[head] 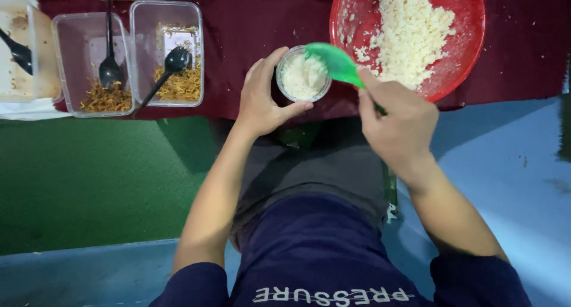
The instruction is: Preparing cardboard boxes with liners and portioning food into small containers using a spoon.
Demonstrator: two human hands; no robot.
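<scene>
Your L hand (262, 99) wraps the small clear cup (303, 74), thumb and fingers curled round its wall, holding it at the near edge of the dark red tabletop (262, 21). Cup is already packed w/ white rice, about level w/ the rim. R hand (395, 119) is closed on the handle of the green scoop (334, 62); scoop blade sits on the cup's right rim, touching the rice.

Step in hand looks like pressing/levelling. To do it well:
- keep the cup flat on the table, L grip firm so it doesn't tip
- press w/ the scoop's flat back, not the edge
- work centre outward, sweep excess back toward the red plate (464, 57), which is just right of the cup
- go light: some grains are already scattered on the cloth nr the plate

Count:
- 1 cup, 1 green scoop, 1 red plate w/ loose rice pile (410, 33)
- 2 clear rectangular tubs w/ shredded brown food: left tub (62, 63), right tub (138, 57)
- 3 black spoons visible: one per tub (110, 69) (172, 63), one at far left edge (18, 51)
- more containers cut off at top-left, contents unclear.
</scene>
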